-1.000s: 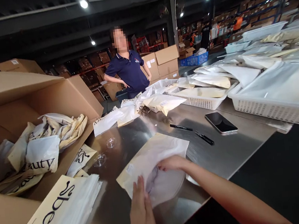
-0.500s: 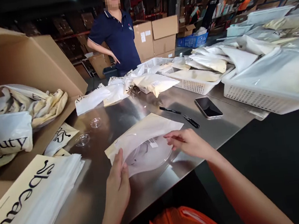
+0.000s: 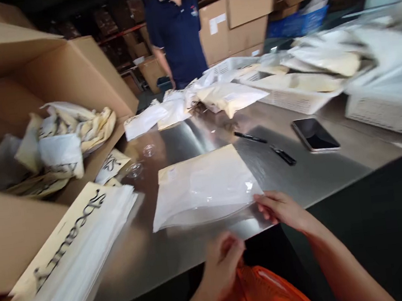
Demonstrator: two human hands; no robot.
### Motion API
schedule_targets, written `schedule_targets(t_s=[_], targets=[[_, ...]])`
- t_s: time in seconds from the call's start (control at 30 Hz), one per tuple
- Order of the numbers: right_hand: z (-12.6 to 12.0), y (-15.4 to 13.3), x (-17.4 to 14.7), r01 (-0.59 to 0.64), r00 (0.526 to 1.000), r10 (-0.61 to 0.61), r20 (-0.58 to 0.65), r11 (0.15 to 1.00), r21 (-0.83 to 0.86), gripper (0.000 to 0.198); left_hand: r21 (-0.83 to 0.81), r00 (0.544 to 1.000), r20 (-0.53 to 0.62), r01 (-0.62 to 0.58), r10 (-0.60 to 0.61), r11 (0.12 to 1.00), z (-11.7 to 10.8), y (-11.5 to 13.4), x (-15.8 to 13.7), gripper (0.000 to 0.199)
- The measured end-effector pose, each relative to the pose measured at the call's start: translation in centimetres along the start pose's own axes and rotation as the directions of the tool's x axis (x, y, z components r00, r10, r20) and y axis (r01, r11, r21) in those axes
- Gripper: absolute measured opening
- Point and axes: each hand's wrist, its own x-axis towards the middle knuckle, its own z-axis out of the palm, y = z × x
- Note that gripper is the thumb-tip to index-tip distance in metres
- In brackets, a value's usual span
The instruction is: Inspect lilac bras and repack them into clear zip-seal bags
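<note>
A flat, cream-backed plastic pouch [image 3: 203, 187] lies on the brushed steel table [image 3: 321, 175], its clear glossy front catching the overhead light, its near edge close to the table's lip. The right hand [image 3: 281, 207] is at the pouch's near right corner, fingers curled and pinching the thin film there. The left hand [image 3: 221, 258] hangs off the table, nearer the body than the pouch, loosely curled above something orange [image 3: 266, 294]; it touches nothing I can make out, and whether it holds anything I cannot tell. Left of the pouch sits a neat stack of flat white bags [image 3: 70, 254] printed with black script lettering, and beyond that a big open cardboard box [image 3: 49, 76] stuffed with crumpled cream and white bags. Past the pouch's far left corner stand two small clear domed bits of plastic [image 3: 141, 160]. To the pouch's right lie a slim black pen [image 3: 251, 138], a shorter black tool [image 3: 284, 155] and a dark, glassy phone [image 3: 315, 134], face up. Further beyond the pouch, soft padded mailers [image 3: 231, 97] spill from white perforated baskets [image 3: 290, 103], and a person in a navy polo shirt [image 3: 177, 31] stands at the table's far end.
</note>
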Motion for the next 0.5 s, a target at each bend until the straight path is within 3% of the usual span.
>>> schedule_targets(t_s=[0.07,0.1,0.2,0.3,0.4,0.5], targets=[[-0.2,0.2,-0.1,-0.01,0.995,0.025,-0.101,0.988,0.154,0.043,-0.267,0.972,0.141,0.218,-0.185,0.939,1.7,0.1,1.0,0.047],[-0.6,0.1,0.0,-0.002,0.985,0.044,-0.165,0.969,0.248,0.039,-0.337,0.962,0.148,0.268,-0.23,0.903,1.6,0.0,1.5,0.052],[-1.6,-0.4,0.5,0.052,0.95,0.102,-0.296,0.882,0.469,0.031,-0.376,0.957,0.077,0.287,-0.278,0.881,-1.3,-0.7,1.1,0.057],[-0.9,-0.6,0.1,0.063,0.942,0.127,-0.311,0.842,0.536,0.034,-0.305,0.945,-0.011,0.308,-0.327,0.901,-5.2,-2.1,-1.3,0.059],[2.5,0.2,-1.3,0.002,0.981,0.101,-0.168,0.852,0.524,0.042,-0.251,0.908,-0.174,0.334,-0.382,0.908,-7.9,-3.6,-2.8,0.068],[7.6,1.6,-2.6,-0.163,0.983,0.11,0.146,0.889,0.428,0.051,-0.223,0.894,-0.264,0.309,-0.362,0.925,-8.9,-4.4,-2.5,0.065]])
